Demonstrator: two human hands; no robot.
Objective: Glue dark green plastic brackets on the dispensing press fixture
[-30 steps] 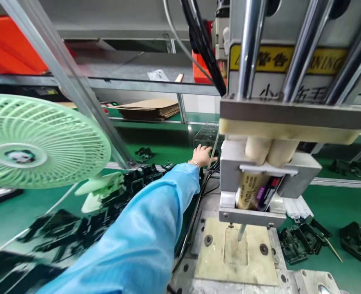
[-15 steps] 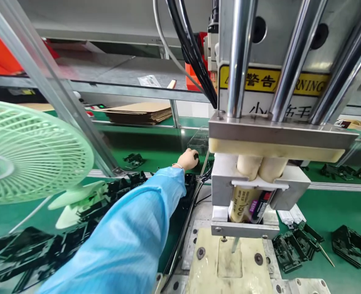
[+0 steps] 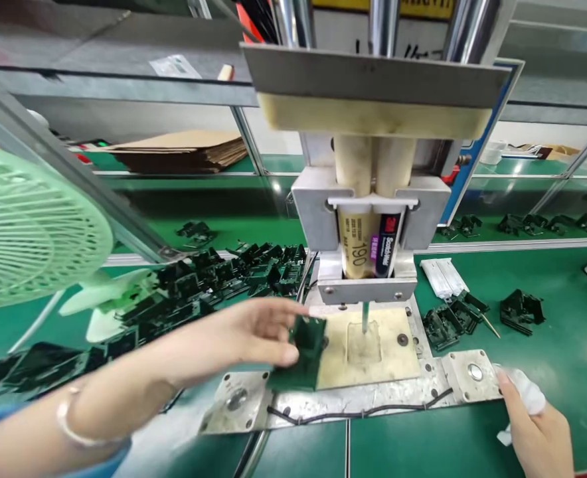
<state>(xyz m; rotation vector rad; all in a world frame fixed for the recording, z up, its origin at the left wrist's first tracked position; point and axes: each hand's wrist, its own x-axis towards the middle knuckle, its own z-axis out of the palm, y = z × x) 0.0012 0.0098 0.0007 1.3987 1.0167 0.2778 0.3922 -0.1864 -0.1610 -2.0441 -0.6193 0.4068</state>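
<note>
My left hand (image 3: pixel 261 338) grips a dark plastic part (image 3: pixel 306 355), thumb on its face and fingers behind its upper edge. The part is at the left side of the cream fixture plate (image 3: pixel 398 365). Whether it touches the plate I cannot tell. Above the plate's shallow recess hangs a thin nozzle (image 3: pixel 366 317) under a twin adhesive cartridge (image 3: pixel 368 242) in the press. At the lower right, my right hand (image 3: pixel 540 421) is closed on a crumpled white wipe (image 3: pixel 525 392), beside the right metal button block (image 3: pixel 473 376).
Many dark plastic parts (image 3: pixel 214 279) are heaped on the left, beside a green fan (image 3: pixel 34 226). More parts (image 3: pixel 455 318) and white cartridges (image 3: pixel 443 275) lie on the right. A black cable (image 3: pixel 333 417) runs along the machine base's front. Cardboard sheets (image 3: pixel 178 149) are stacked behind.
My left hand has come back from the far parts to the fixture plate, carrying a dark plastic part. My right hand with the white wipe is now in view. The camera view has shifted.
</note>
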